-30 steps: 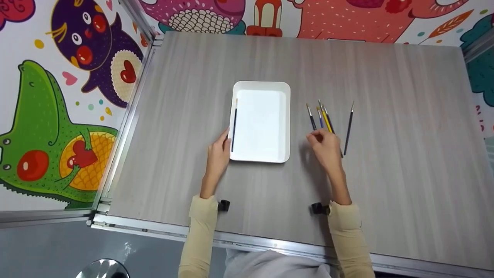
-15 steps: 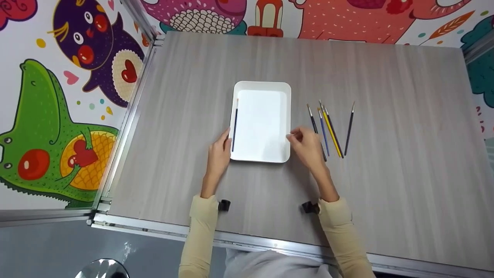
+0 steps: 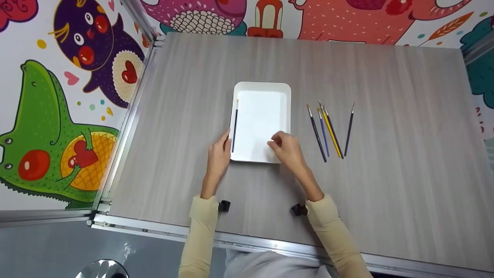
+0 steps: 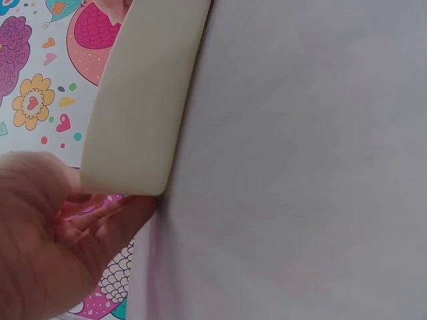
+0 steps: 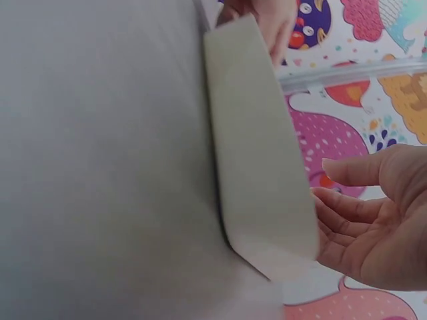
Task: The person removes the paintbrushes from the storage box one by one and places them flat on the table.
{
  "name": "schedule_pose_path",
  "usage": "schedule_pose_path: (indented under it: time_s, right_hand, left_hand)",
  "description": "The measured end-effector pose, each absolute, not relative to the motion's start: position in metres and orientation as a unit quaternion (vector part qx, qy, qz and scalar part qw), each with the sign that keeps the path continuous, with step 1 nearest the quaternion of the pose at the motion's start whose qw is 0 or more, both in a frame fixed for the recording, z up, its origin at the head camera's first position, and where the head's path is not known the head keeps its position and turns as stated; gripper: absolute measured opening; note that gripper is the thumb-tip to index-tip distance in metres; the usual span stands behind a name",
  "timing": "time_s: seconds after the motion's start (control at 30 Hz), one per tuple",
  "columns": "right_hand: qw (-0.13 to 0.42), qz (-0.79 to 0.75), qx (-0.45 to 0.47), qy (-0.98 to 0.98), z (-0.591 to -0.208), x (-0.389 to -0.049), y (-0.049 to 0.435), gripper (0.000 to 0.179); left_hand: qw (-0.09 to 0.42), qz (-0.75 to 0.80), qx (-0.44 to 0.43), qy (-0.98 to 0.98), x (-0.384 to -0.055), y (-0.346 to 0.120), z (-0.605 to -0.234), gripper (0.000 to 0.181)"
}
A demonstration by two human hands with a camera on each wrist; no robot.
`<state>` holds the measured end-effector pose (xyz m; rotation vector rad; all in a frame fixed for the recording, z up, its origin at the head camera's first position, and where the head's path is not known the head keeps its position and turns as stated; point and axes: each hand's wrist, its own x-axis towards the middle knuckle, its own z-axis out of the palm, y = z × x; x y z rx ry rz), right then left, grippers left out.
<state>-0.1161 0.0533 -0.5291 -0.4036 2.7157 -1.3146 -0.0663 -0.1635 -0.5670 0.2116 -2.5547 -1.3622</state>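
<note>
A white rectangular tray [image 3: 262, 125] lies on the table, with one dark-handled paintbrush [image 3: 235, 127] along its inner left side. My left hand [image 3: 219, 152] holds the tray's left edge; in the left wrist view the fingers lie along the outer wall by the corner. My right hand [image 3: 287, 150] hovers over the tray's lower right part. Its fingers are loosely bent, and the right wrist view shows a gap between thumb [image 5: 357, 170] and forefinger with nothing seen in it. Right of the tray lie a black paintbrush [image 3: 318, 137], a blue one [image 3: 324, 135] and a yellow one [image 3: 332, 135].
Two more dark paintbrushes lie there, one against the yellow brush and a separate one [image 3: 349, 131] farther right. The wood-grain table [image 3: 417, 135] has a metal rail [image 3: 270, 243] at its front edge. Cartoon-printed walls [image 3: 73, 127] stand at the left and back.
My right hand has moved left, from over the paintbrushes to over the tray, uncovering the brush handles. The left hand, the tray and the brushes stay put.
</note>
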Motion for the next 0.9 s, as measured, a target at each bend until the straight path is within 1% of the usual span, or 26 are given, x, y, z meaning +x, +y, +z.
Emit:
schedule_pose_path:
  time_s: [0.4,0.57,0.77,0.9]
  right_hand:
    - [0.068,-0.416,-0.165,0.892,-0.544,-0.114,0.018,0.012]
    - [0.082,-0.407,-0.168,0.894,-0.548,-0.113,0.009,0.012]
    - [0.083,-0.407,-0.174,0.893,-0.549,-0.113,0.001,0.013]
    - [0.087,-0.404,-0.178,0.893,-0.550,-0.113,-0.005,0.013]
  left_hand:
    - [0.117,-0.453,0.081,-0.880,-0.066,-0.163,-0.567,0.037]
    - [0.111,-0.452,0.085,-0.881,-0.066,-0.163,-0.567,0.037]
    - [0.122,-0.451,0.083,-0.880,-0.067,-0.164,-0.568,0.037]
    - [0.119,-0.451,0.082,-0.881,-0.067,-0.164,-0.568,0.037]
